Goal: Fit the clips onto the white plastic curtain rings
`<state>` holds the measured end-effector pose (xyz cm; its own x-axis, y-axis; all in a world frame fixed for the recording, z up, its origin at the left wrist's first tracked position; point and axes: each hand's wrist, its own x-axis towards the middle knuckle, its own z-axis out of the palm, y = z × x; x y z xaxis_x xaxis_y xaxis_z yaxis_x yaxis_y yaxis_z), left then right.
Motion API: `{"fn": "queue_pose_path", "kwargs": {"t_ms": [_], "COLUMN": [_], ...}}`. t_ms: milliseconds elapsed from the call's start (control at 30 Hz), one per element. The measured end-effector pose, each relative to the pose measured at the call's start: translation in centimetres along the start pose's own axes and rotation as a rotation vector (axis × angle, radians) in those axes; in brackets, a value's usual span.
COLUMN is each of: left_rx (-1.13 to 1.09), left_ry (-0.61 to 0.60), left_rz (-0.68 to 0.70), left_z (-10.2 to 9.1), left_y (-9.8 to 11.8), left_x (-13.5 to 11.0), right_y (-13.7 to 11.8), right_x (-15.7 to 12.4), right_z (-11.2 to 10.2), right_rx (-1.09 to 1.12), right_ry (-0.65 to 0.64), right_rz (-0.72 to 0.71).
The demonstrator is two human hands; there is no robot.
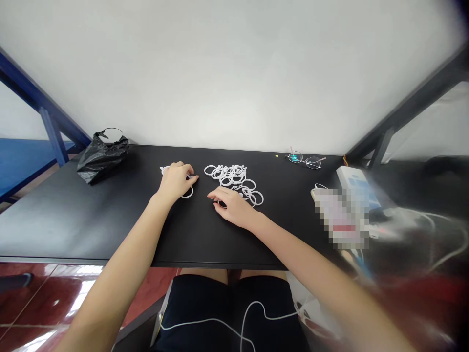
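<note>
White rings (237, 174) by right hand (231, 204), white box (352, 177), blue print (362, 182) unreadable

Pretty sure this is someone's living space, like a bedroom or a dorm room, though I can't tell which. The black desk (91, 220) sits against a plain white wall (234, 73), with a blue metal beam (32, 98) slanting up on the left and a dark beam (414, 102) on the right. Floor's shiny red tile (22, 293), which feels homey. Then there's the everyday clutter: wire-frame glasses (302, 161), a crumpled black plastic bag (102, 159), a small white box (353, 182). Plus casual dark shorts (205, 303) with a white cord (216, 320) trailing across them.
</note>
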<state>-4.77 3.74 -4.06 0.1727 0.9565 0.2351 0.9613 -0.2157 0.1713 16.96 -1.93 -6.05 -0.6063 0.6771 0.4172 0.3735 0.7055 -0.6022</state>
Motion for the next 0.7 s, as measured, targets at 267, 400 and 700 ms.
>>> {"fn": "queue_pose_path", "kwargs": {"t_ms": [267, 400, 700], "left_rx": [-0.216, -0.44, -0.912], "left_ry": [0.185, 0.256, -0.075], "left_rz": [0.078, 0.223, 0.349], "left_z": [0.1, 0.0, -0.4], "left_y": [0.6, 2.3, 4.4], "left_x": [0.0, -0.3, -1.2], "right_y": [0.0, -0.1, -0.2], "right_x": [0.1, 0.2, 0.3], "right_z": [0.2, 0.3, -0.1], "right_rx": [-0.045, -0.03, -0.088], "right_ry": [0.096, 0.236, 0.504], "right_rz": [-0.085, -0.143, -0.165]}}
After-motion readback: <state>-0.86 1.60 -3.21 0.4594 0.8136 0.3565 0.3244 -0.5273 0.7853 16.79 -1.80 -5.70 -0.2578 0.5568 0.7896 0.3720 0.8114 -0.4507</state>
